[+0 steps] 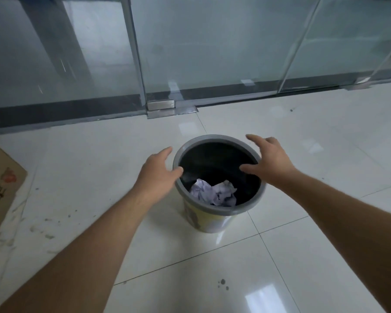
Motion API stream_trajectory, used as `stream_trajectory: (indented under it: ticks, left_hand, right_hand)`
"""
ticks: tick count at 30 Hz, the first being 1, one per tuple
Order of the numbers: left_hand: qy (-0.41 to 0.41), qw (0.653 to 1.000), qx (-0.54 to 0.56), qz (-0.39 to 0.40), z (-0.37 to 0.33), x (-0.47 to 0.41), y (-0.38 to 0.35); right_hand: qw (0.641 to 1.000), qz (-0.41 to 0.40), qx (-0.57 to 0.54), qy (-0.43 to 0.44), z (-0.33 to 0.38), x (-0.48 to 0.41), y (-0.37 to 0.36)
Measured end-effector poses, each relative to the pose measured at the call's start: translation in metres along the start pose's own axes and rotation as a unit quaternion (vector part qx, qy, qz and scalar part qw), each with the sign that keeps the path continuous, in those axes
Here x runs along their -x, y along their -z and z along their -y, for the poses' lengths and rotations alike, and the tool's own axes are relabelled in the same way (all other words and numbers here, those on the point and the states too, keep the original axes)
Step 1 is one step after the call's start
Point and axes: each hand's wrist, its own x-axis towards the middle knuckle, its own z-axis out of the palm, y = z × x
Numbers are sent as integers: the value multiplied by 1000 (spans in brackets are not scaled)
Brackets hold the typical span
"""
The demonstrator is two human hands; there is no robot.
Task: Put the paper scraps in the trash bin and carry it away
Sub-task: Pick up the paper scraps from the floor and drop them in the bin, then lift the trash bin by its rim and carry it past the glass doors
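A round trash bin with a grey rim, black inside and yellowish wall stands on the white tiled floor at the centre. Crumpled white paper scraps lie in its bottom. My left hand is open at the bin's left rim, thumb over the edge. Over the right rim my right hand is spread open, thumb above the opening. Neither hand has closed on the rim.
A glass partition with metal frames and a floor hinge plate runs across the back. A flat piece of cardboard lies at the left edge. The tiles carry dirt marks and dark spots.
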Motion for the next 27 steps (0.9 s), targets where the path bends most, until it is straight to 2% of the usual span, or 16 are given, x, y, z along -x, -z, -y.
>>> stream_trajectory:
  ticks: [3, 5, 8, 11, 13, 15, 19, 23, 27]
  left_hand:
    - [36, 999, -22, -17, 18, -6, -6]
    - [58, 998, -19, -14, 23, -7, -15]
    - [73, 997, -19, 4, 24, -9, -30]
    - [63, 997, -33, 34, 24, -10, -44]
    - [59, 997, -29, 40, 23, -9, -53]
    - [48, 998, -44, 14, 24, -11, -63]
    - [49, 998, -17, -39, 30, -8, -68]
    - [80, 995, -31, -46, 16, 23, -30]
    - [133, 989, -46, -38, -49, 51, 58]
  right_hand:
    - [998, -14, -9, -67, -24, -3, -4]
    - [995, 8, -5, -104, -37, -1, -13]
    - [985, 65, -62, -149, -45, 1, -28]
    - [979, 94, -87, -160, -44, -2, -40]
    - [981, 87, -69, -159, -45, -5, -47]
    - [982, 78, -51, -165, -49, -8, -52]
    - [977, 31, -90, -189, -55, -10, -58]
    - [983, 39, -96, -154, -22, 6, -38]
    - [981, 77, -102, -146, 51, 17, 38]
